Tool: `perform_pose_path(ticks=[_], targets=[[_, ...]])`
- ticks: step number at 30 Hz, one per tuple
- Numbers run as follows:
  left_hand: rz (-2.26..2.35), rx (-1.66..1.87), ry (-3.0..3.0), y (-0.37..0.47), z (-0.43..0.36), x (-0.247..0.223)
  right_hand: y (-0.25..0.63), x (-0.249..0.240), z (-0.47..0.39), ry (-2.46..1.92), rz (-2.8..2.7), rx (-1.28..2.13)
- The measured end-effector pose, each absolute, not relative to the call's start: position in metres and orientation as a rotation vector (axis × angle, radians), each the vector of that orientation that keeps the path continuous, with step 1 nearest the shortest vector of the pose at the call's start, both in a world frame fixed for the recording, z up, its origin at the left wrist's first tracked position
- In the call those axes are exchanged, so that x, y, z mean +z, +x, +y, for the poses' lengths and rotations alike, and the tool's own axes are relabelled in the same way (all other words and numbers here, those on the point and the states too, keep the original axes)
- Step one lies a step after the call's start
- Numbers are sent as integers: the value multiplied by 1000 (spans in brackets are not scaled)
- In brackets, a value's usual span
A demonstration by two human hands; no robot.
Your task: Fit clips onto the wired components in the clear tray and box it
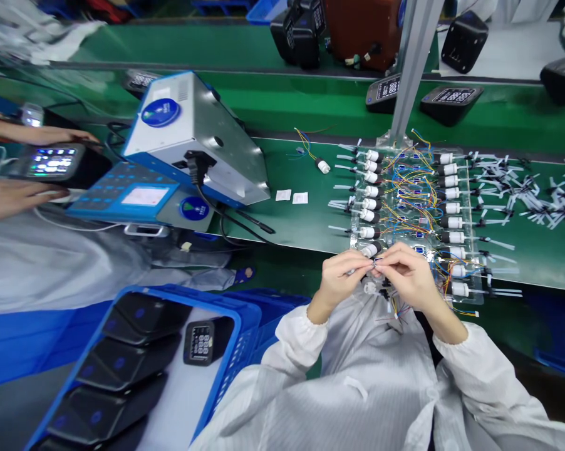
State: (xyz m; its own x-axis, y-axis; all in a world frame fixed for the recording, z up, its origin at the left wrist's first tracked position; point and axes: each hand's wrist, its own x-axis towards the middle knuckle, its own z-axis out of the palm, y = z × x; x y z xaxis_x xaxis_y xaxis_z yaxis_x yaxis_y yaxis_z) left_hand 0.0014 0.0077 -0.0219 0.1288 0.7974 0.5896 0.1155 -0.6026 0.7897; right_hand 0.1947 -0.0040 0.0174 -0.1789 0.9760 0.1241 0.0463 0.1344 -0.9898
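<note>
Gripped at the fingertips of left hand [341, 279] and right hand [407, 274]: tiny part [374, 263], possibly a connector; it should be held steady, coloured leads [416, 196] kept unsnagged.

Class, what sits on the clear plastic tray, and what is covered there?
On the clear tray lie two columns of white cylinders and coloured wires between them. The left hand and right hand cover part of its near side; what lies directly beneath cannot be seen.
</note>
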Motion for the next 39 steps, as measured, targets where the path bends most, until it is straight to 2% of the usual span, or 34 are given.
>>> perform_pose_path(ticks=[15,20,22,25,27,29,32,35,37,39], targets=[[879,1477,1851,6,10,-10,200,22,-7,-1043,-1373,1290],[740,1405,1897,-3,11,-17,203,28,-6,-1031,-1547,1181],[778,1519,1773,-12,14,-26,206,30,-6,-1051,-1655,1023],[1128,1776,1252,-23,22,-41,213,30,-6,-1090,-1827,798],[1268,1694,1020,-25,31,-48,219,30,-5,-1084,-1964,766],[1276,1478,1053,-24,41,-49,229,33,-3,-1114,-2000,752],[1253,1323,1344,-19,54,-37,249,45,2,-1254,-1880,610],[1101,1611,1407,-18,60,-7,273,55,8,-1419,-1801,430],[937,1859,1157,-19,59,20,285,57,10,-1508,-1816,371],[824,1949,938,-21,56,49,288,56,11,-1541,-1865,374]])
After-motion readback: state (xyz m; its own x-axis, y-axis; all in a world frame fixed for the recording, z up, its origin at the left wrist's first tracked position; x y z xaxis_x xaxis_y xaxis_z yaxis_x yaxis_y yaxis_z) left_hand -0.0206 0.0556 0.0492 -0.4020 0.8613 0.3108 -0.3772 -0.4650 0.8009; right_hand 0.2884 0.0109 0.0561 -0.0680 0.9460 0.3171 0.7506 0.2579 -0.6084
